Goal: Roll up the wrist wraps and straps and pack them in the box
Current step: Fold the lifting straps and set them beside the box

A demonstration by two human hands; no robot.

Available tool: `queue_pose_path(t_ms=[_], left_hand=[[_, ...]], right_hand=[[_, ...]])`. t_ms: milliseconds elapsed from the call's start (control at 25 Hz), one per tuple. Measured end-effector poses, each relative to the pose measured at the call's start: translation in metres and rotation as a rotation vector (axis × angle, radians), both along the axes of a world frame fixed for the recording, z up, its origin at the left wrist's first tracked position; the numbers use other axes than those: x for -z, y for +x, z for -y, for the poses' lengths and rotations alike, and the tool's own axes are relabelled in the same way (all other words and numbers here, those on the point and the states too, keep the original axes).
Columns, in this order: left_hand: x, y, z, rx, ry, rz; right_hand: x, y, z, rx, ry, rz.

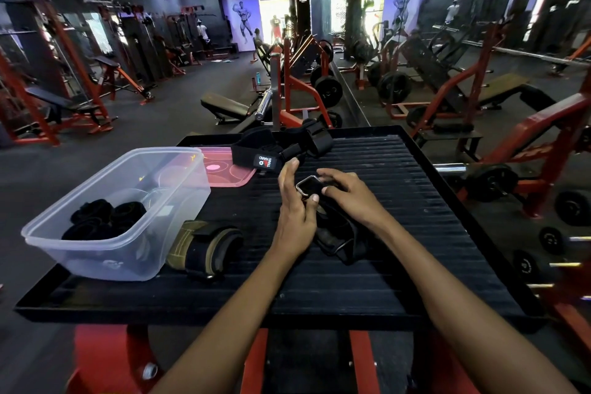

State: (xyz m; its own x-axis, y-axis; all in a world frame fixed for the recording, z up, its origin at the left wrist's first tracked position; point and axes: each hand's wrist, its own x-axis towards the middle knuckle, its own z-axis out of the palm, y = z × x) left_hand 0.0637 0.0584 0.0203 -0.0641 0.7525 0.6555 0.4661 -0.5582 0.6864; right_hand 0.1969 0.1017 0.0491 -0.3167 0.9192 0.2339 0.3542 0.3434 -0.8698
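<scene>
Both hands work a black strap with a metal ring (334, 230) in the middle of the black ribbed platform (399, 233). My left hand (295, 211) pinches its upper end from the left. My right hand (350, 197) grips the same end from the right, by the ring. A clear plastic box (128, 246) stands at the left with several rolled black wraps (102, 219) inside. A black and tan wrap (204, 248) lies against the box's right side. More black straps (287, 145) sit piled at the platform's far edge.
A pink lid (224, 169) lies flat behind the box. The platform rests on a red frame (105, 358). Benches, weight plates and red machines fill the gym floor beyond, with a mirror wall at the right. People stand far back.
</scene>
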Motion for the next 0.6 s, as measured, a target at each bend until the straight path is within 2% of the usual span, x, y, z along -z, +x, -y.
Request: queue_pose_path(t_ms=[120,200,280,440,600], left_hand=[[-0.006,0.003,0.004,0.019,0.120,-0.128],[-0.005,0.004,0.003,0.043,0.143,-0.122],[-0.001,0.005,0.001,0.072,0.066,-0.015],[0.003,0.008,0.000,0.094,-0.110,0.168],[0.008,0.004,-0.005,0.093,-0.209,0.141]], right_hand=[[0.002,0.002,-0.003,0.023,0.045,0.056],[-0.004,0.004,-0.001,0.022,0.039,-0.081],[-0.008,0.007,0.001,0.024,-0.044,-0.291],[-0.010,0.010,0.001,0.065,-0.062,-0.406],[-0.014,0.008,0.002,0.069,-0.172,-0.511]])
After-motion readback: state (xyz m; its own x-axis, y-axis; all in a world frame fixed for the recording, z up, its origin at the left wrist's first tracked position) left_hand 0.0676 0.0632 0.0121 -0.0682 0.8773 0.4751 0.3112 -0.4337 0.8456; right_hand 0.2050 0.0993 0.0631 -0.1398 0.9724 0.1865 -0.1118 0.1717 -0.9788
